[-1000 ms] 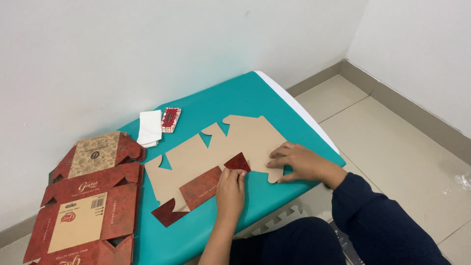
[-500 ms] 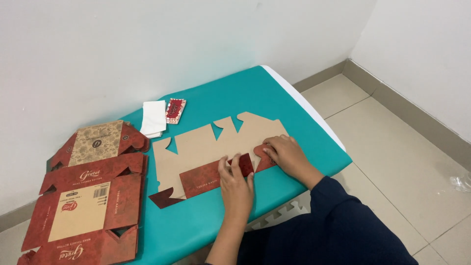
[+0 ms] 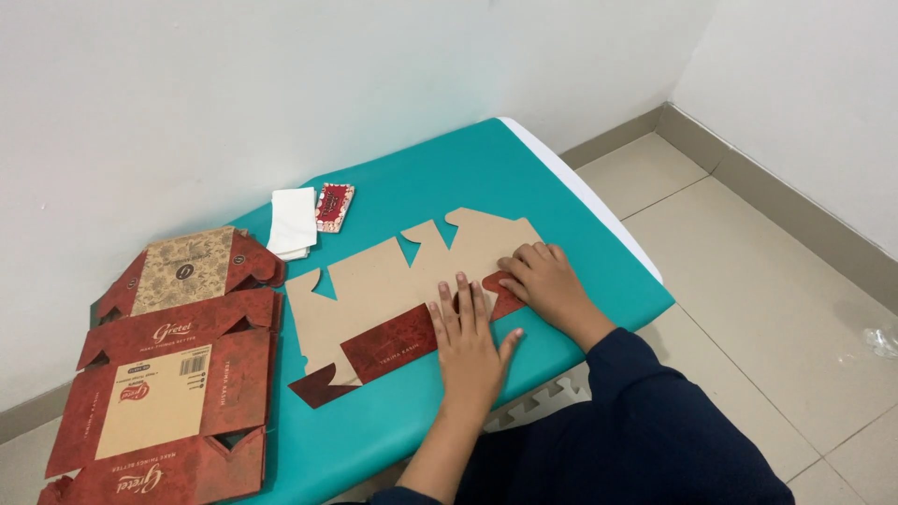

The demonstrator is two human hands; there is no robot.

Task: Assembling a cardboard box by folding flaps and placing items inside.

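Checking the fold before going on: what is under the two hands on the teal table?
Both the left hand and the right hand press flat on the folded-over red flap of the brown cardboard blank, which lies on the teal table. The crease beneath the palms is covered.

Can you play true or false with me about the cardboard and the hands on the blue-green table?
1. Both hands press flat on the cardboard sheet. True: left hand, right hand.
2. The cardboard is folded into a finished box. False: it lies flat, with one red flap folded over.
3. The table is yellow. False: it is teal.
4. White papers lie near the wall. True.
5. The right hand holds scissors. False: it holds nothing.
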